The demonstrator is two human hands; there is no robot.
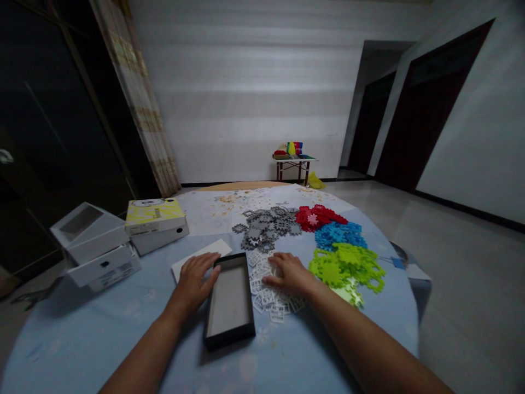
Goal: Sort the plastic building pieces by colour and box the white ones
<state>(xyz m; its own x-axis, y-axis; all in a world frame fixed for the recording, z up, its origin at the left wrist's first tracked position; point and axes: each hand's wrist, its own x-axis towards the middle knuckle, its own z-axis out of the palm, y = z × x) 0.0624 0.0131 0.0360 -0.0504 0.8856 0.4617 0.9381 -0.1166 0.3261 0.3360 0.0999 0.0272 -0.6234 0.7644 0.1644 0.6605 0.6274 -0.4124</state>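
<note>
An open-topped black box with a pale inside stands on the table in front of me. My left hand grips its far left corner, the thumb on the rim and the fingers at the far edge. Behind that hand a flat white box lid or panel lies partly covered. My right hand is over a heap of small white lattice-like plastic pieces, just right of the box. Its thumb and fingers are apart and I see nothing held; some pieces are hidden under it.
Heaps of grey, red, blue and green gear-shaped pieces curve round the table's right side. White boxes and a yellow-topped box stand left. A cloth covers the round table.
</note>
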